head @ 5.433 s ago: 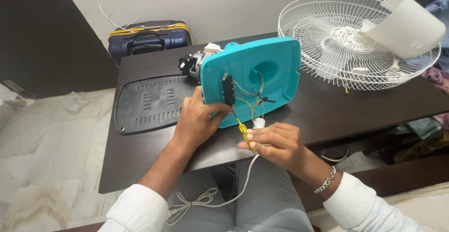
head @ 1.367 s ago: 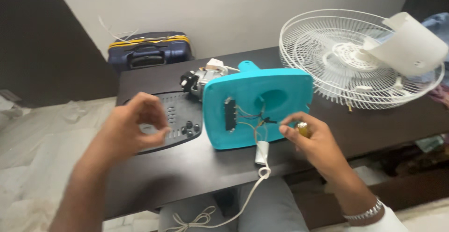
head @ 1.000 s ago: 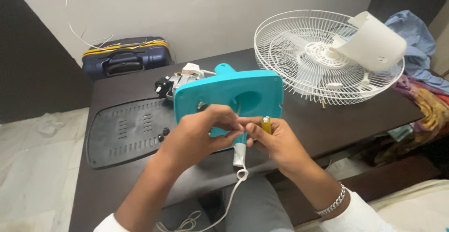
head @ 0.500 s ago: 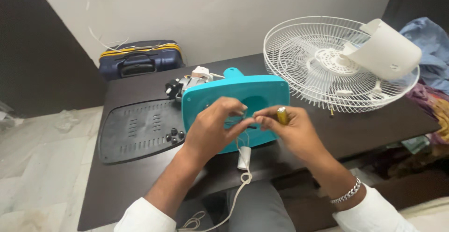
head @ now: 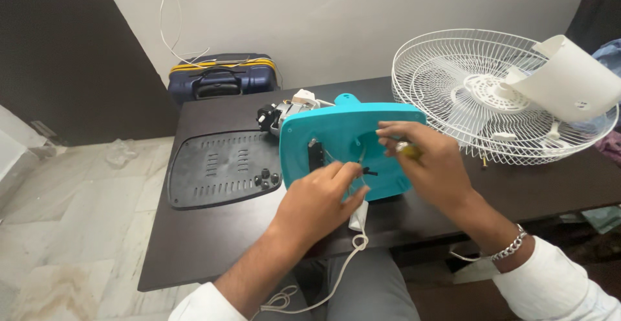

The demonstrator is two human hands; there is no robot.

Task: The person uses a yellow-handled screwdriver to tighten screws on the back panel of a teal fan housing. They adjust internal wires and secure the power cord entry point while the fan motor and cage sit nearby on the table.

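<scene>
We have the turquoise plastic fan base point(head: 381, 123) open and upright on the dark surface point(head: 213, 243); our left hand point(head: 317, 201) pinches its inner wires, our right hand point(head: 427, 162) clamps a yellow-handled screwdriver point(head: 407, 149) just beside; black vented cover point(head: 220, 169) lies unattached left of them.

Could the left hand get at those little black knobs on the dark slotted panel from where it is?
Probably yes. The knobs lie uncovered on the panel, just beside the left hand, with only bare table between.

The one head-worn camera looks steeply down and forward, close over the dark table point(head: 213, 243).
</scene>
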